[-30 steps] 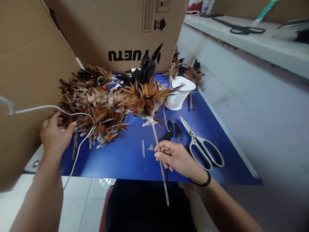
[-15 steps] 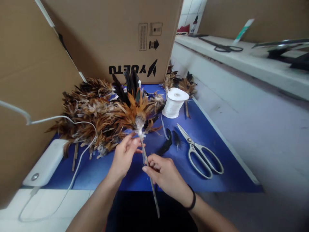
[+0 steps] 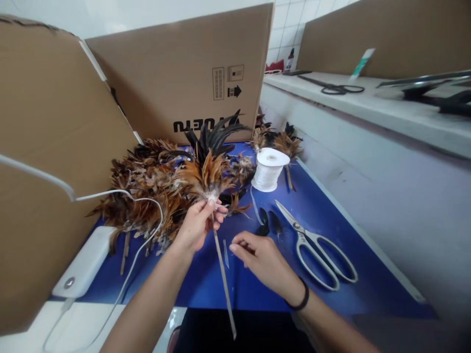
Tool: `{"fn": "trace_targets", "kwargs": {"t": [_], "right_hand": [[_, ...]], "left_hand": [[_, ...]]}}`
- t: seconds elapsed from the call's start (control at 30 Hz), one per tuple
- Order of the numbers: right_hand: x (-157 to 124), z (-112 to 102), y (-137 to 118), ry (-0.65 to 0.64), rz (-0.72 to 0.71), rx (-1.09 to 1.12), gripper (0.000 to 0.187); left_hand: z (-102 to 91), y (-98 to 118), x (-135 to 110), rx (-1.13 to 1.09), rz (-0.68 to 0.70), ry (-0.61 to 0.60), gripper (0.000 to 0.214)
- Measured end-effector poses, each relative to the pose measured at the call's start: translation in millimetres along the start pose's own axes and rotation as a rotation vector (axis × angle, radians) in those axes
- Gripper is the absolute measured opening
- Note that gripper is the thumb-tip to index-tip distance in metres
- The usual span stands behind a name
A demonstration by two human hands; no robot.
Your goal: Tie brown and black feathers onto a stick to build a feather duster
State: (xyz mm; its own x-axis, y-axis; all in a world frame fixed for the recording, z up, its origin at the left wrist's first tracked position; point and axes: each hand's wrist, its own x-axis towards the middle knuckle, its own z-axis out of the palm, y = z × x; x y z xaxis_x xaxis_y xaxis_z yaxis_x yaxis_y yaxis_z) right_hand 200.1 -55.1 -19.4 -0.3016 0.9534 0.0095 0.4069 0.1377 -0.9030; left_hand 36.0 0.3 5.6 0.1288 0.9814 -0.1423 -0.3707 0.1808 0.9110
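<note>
My left hand (image 3: 200,223) is closed around the neck of a feather bunch (image 3: 206,171), where white tape binds it to a thin stick (image 3: 224,284). Orange-brown feathers fan out below longer black ones, and the stick slants down past the table's front edge. To the right of the stick, my right hand (image 3: 257,255) is apart from it, its fingers curled and thumb close to the index finger; whether they pinch anything is unclear. A narrow translucent strip (image 3: 225,254) shows between stick and right fingertips. Small dark feathers (image 3: 275,223) and scissors (image 3: 316,250) lie beyond my right hand.
A large feather pile (image 3: 143,196) covers the table's left side. A white ribbon spool (image 3: 268,171) stands behind the scissors. A white power bank (image 3: 86,262) with a cable (image 3: 128,274) lies at left. Cardboard (image 3: 165,78) walls the back; a ledge (image 3: 386,100) runs along the right.
My left hand has moved up the stick to the taped neck of the feathers. My right hand has come off the stick and moved right. The camera view has tilted upward.
</note>
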Motion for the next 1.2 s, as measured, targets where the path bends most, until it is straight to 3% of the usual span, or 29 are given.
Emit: {"fn": "trace_targets", "kwargs": {"t": [0.2,0.4,0.6,0.73,0.87,1.03,1.2], "right_hand": [[15.7,-18.6,0.0,-0.056,-0.040,-0.170,0.013],[38.3,-36.0,2.7,-0.041,-0.140,-0.467,0.011],[82.9,-37.1,21.6,0.011,-0.500,-0.802,0.021],[102.3,-29.3,29.4,-0.049,-0.590,-0.955,0.014],[100.8,-29.8,21.3,-0.056,-0.546,-0.903,0.014],[86.9,-41.9,-14.9,-0.033,-0.454,-0.506,0.011],[93.2,-42.4,-34.7,0.044,-0.704,-0.496,0.017]], "left_hand": [[-9.4,4.4,26.7,0.013,-0.071,-0.036,0.023],[-23.7,15.2,31.9,0.052,-0.013,-0.033,0.025],[-37.2,28.2,27.0,0.022,0.018,-0.067,0.026],[-44.0,29.3,25.9,0.050,0.037,-0.069,0.028],[-46.2,25.8,27.2,0.055,0.035,-0.065,0.028],[-42.0,17.4,28.7,0.010,-0.038,-0.072,0.025],[-37.7,10.6,28.2,0.023,-0.077,-0.081,0.018]]}}
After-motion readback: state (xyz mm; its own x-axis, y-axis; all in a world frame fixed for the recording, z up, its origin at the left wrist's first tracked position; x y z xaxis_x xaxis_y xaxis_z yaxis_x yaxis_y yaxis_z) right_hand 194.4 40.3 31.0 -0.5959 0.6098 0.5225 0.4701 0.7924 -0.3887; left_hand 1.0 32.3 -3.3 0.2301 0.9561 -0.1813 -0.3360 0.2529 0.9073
